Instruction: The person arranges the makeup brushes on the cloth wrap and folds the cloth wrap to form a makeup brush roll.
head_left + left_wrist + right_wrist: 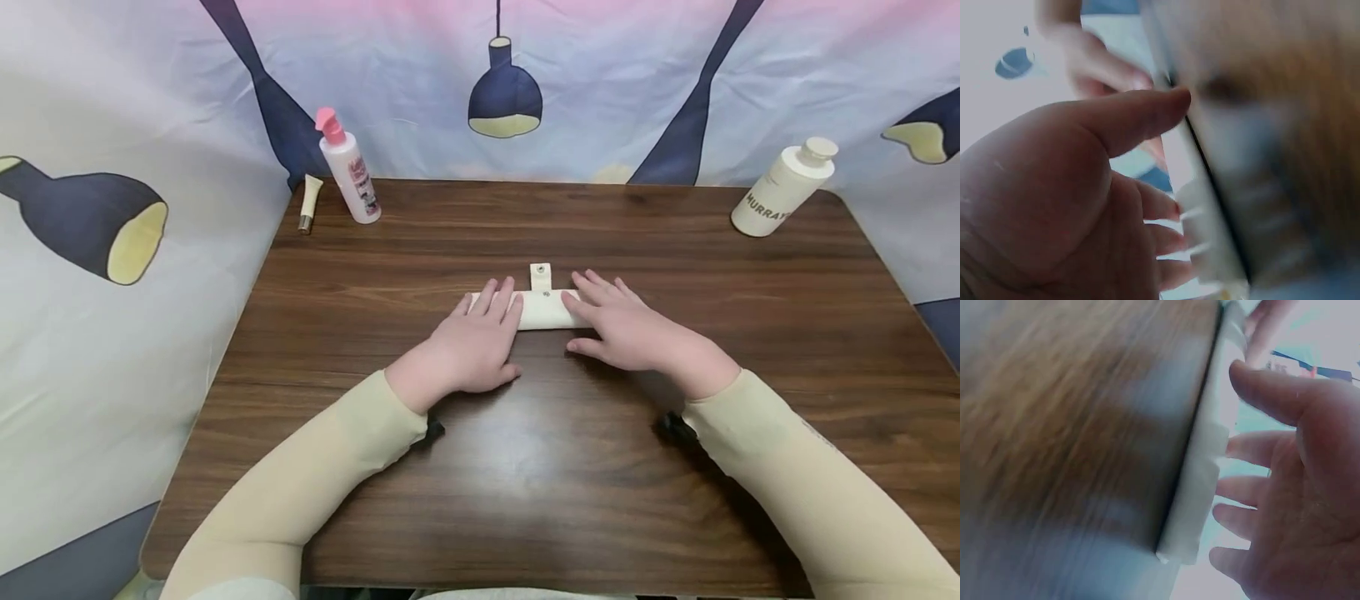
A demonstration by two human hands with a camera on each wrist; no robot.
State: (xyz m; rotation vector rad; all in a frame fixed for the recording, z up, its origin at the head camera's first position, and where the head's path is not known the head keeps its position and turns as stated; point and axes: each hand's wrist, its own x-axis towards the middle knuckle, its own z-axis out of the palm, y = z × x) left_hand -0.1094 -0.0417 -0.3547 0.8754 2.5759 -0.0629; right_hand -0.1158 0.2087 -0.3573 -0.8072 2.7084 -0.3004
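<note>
A white folded roll-up pouch (pixel 543 312) lies crosswise on the table, and a short strap (pixel 540 278) with a metal snap sticks out from its far side. My left hand (pixel 478 343) rests over the pouch's left end with fingers straight. Over the right end are the spread fingers of my right hand (pixel 628 327). Both thumbs stay on the near side, off the pouch. The right wrist view shows the pouch's long side (pixel 1197 487) along the fingertips. Both ends are partly hidden under the fingers in the head view.
On the brown wooden table (pixel 495 483), a pump bottle (pixel 351 177) with a pink top stands at the back left beside a small cream tube (pixel 309 204). A white bottle (pixel 780 192) stands at the back right. Printed cloth (pixel 420 100) hangs behind the table.
</note>
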